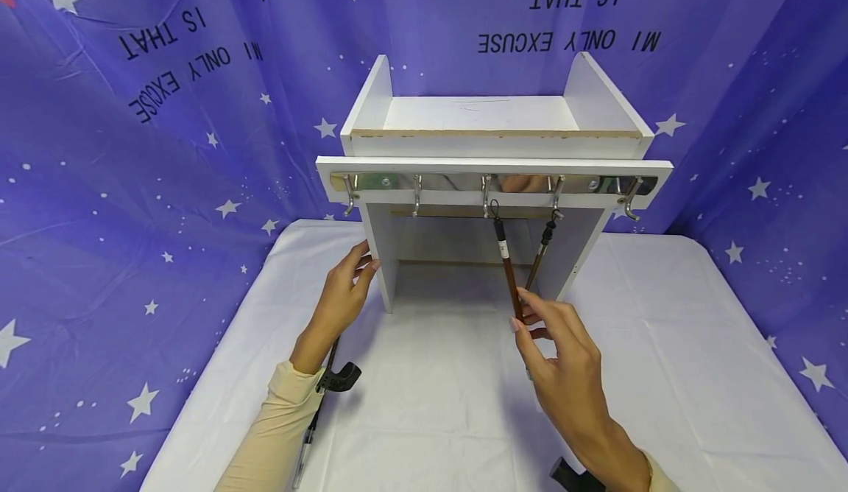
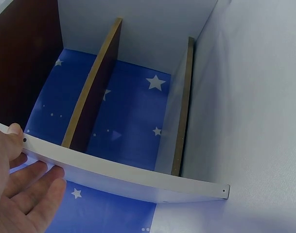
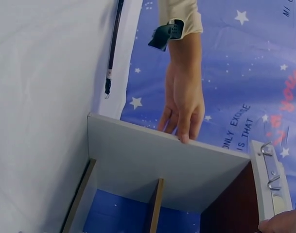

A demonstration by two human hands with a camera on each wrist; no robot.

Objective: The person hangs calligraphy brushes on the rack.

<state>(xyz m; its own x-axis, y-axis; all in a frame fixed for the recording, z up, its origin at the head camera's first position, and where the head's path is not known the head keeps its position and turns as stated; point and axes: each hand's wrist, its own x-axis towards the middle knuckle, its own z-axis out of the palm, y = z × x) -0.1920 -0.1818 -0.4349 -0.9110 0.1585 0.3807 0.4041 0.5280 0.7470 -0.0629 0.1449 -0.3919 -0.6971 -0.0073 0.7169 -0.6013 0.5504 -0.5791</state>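
A white shelf unit (image 1: pixel 464 149) carries a metal rail with several hooks (image 1: pixel 486 194). My right hand (image 1: pixel 570 367) pinches a thin brown stick (image 1: pixel 511 282) near its lower visible part. The stick's black-capped top has a cord loop beside the middle hook; whether the loop touches it, I cannot tell. A second brown stick (image 1: pixel 535 264) hangs behind, its top at the hook to the right. My left hand (image 1: pixel 338 297) holds the front edge of the left side panel (image 2: pixel 113 170), thumb on one face, fingers on the other.
Beside my left forearm a dark stick (image 1: pixel 311 429) lies on the white tablecloth (image 1: pixel 424 403); the right wrist view shows its looped end. Inside the unit are dividing boards (image 2: pixel 96 77). A starry purple cloth (image 1: pixel 165 256) hangs behind and at both sides.
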